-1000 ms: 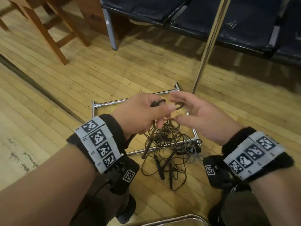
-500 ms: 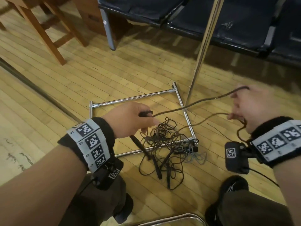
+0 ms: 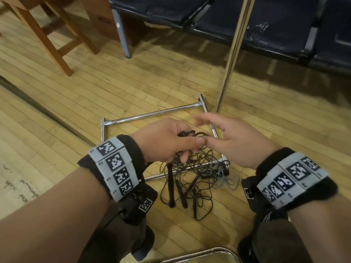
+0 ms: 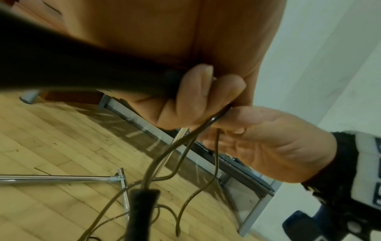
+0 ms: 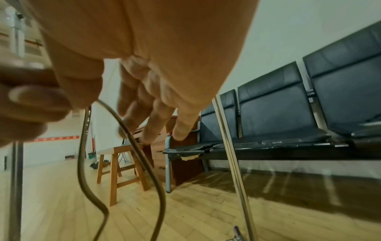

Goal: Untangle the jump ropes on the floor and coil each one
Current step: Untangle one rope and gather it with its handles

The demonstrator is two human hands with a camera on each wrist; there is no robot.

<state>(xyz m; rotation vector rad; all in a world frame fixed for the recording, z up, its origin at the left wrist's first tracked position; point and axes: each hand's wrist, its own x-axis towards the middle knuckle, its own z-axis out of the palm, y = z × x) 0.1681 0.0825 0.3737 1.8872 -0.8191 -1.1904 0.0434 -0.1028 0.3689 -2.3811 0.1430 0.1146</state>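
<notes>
Jump ropes (image 3: 191, 179): dark, thin-corded, several tangled together in a heap on the wooden floor (image 3: 79, 95), lying across the near rail of a chrome floor frame (image 3: 152, 115), with black handles pointing toward the viewer. Wooden stool (image 3: 57, 35): far left, standing on the floor. Left hand (image 3: 165, 141): raised above the heap, fingers (image 4: 195, 96) curled and clenched round one black handle (image 4: 86, 76) and a few loops of cord (image 3: 197, 134), thumb pressed along the top; a second handle (image 4: 142, 212) dangles below it in the left wrist view. Cord strands hang from this grip down into the heap. Right hand (image 3: 233, 141): just beside the left, thumb tip touching or nearly touching the left thumb; fingers (image 5: 156, 120) spread and straight, released, grasping nothing; a cord loop (image 5: 132, 146) hangs in front of them in the right wrist view. Chrome pole (image 3: 233, 54): upright but leaning, rising from the frame's far right corner. Row of dark padded seats (image 3: 275, 25): along the back, right of the stool.
</notes>
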